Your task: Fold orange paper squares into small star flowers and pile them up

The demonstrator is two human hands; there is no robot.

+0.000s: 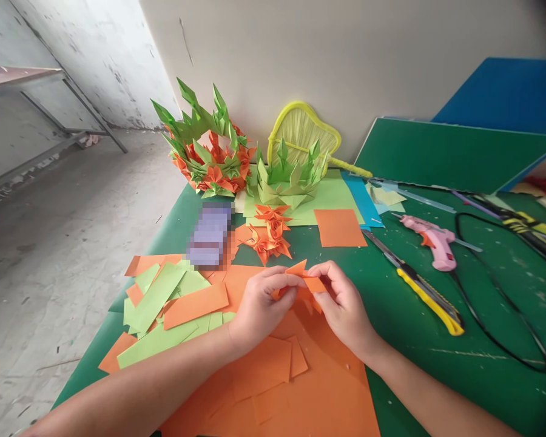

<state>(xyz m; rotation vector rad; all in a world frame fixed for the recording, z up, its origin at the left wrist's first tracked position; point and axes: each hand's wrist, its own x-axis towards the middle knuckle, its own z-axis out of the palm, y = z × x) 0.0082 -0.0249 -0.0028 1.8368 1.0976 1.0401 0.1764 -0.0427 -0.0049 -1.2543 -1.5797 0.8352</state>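
Note:
Between my two hands, above a large orange paper sheet (332, 388), is a small folded orange paper piece (316, 284). My left hand (268, 300) pinches its left side between thumb and fingers. At its right side, my right hand (341, 303) grips it the same way. Part of the fold is hidden behind my fingers. Just beyond my hands lie several orange paper flowers (268, 233). To their right rests a flat orange paper square (340, 228). Loose orange and green paper strips (164, 297) are heaped to the left of my left hand.
A green-and-orange folded paper basket (213, 164) and a smaller green one (289, 182) stand at the back. A blurred phone-like object (210, 235) lies left. A yellow box cutter (430, 300), pink glue gun (432, 240) and its black cord (500, 291) occupy the right.

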